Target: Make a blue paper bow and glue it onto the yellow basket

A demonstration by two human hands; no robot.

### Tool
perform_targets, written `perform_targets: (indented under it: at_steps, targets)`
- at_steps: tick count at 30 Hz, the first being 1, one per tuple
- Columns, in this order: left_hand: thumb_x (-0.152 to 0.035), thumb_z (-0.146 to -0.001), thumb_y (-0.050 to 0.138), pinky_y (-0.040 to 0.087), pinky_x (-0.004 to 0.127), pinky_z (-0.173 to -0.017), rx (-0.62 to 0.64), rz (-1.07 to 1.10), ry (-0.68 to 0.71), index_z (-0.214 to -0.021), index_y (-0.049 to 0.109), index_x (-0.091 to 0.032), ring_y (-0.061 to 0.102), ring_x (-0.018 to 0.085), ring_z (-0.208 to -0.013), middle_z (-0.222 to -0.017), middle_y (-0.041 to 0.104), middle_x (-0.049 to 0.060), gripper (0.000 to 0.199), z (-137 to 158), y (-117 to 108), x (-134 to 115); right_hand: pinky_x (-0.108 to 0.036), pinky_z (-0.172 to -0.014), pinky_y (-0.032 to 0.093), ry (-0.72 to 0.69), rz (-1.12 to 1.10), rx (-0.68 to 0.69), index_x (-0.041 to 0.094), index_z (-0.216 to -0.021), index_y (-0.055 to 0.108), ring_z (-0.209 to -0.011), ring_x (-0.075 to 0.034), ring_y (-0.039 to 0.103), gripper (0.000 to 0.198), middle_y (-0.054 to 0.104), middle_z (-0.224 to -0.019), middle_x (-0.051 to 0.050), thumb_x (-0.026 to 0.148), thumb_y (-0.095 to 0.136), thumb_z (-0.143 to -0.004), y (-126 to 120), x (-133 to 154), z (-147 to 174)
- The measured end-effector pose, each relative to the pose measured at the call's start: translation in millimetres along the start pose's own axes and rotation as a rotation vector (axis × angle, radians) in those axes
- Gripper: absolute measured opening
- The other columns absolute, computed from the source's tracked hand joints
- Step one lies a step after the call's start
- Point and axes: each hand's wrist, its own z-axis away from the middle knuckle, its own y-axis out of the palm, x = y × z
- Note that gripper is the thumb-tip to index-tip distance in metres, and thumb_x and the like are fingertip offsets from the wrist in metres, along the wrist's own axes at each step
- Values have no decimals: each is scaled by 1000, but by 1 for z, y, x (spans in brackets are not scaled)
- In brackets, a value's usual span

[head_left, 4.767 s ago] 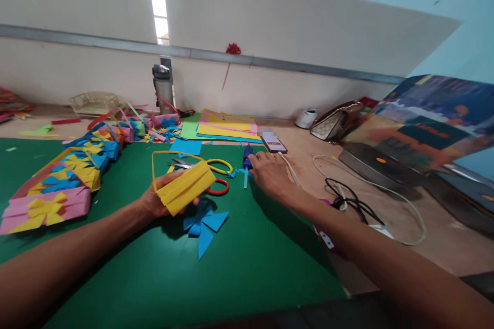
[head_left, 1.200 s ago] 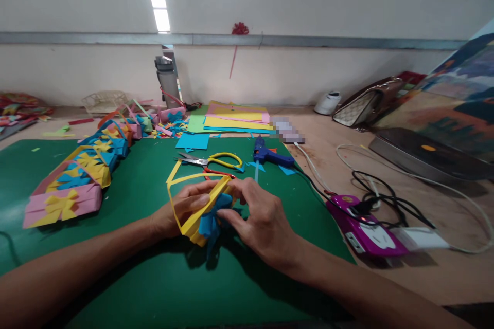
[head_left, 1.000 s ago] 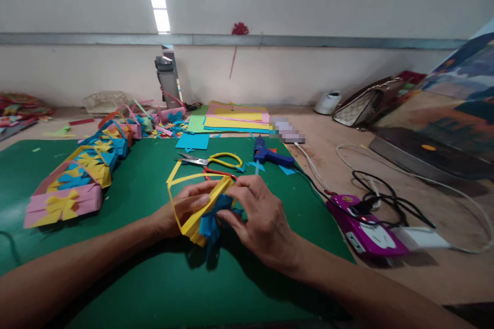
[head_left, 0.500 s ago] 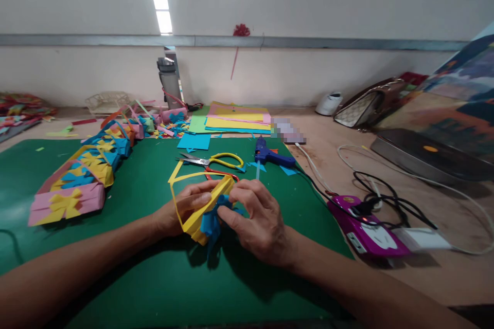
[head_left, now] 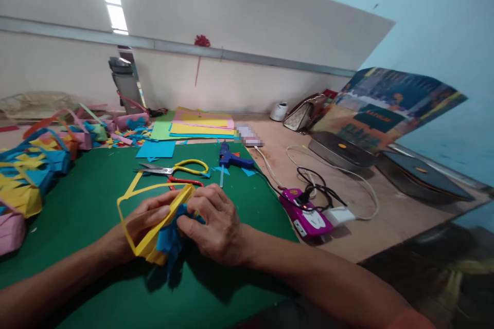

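My left hand grips a small yellow paper basket from behind, with the basket tilted. Its thin strip handle loops out to the left. A blue paper bow lies against the basket's front side. The bent fingers of my right hand pinch and press on that bow, and their tips are partly hidden. Just beyond my hands lie yellow-handled scissors and a red-handled tool, partly covered. A blue glue gun rests on the green mat, its clear nozzle side pointing away.
Finished paper baskets with bows line the left side. Coloured paper sheets, a blue sheet and a bottle are at the back. On the right are a purple power strip, black cables and dark boxes.
The view has swung to the right, so the scene sits farther left and more of the right side shows. Both hands keep their hold on the basket and bow.
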Motion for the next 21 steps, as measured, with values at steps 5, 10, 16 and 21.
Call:
perform_targets:
  at_steps: [5,10,16,21]
  targets:
    - [-25,-70,70,52,22,-68,-37,-47,16,-111,65,-17,67,19,-79,-95,71,9,42,0,5,-2,-34,-73,44,6,-18,-4,14,-71,66,-84,-21,54,24,60,-72,-6,10,47,-84,-1,0,-2]
    - [-26,-71,69,51,21,-66,-2,-75,25,-114,63,-15,66,18,-78,-97,70,10,45,-1,8,-4,-35,-72,44,13,-32,14,13,-73,67,-81,-21,54,23,60,-72,-7,10,47,-83,-2,0,-2]
    - [-27,-70,70,51,22,-67,-7,-56,26,-108,66,-17,66,18,-77,-95,70,8,39,-1,7,-4,-35,-74,44,20,-38,39,13,-77,67,-84,-21,53,20,59,-74,-7,10,47,-82,-3,1,-1]
    - [-28,-73,68,51,23,-70,18,-74,27,-114,63,-18,66,19,-81,-98,70,8,43,-2,3,-2,-36,-74,43,36,-52,47,12,-80,66,-84,-22,53,19,59,-75,-7,10,47,-82,-2,2,1]
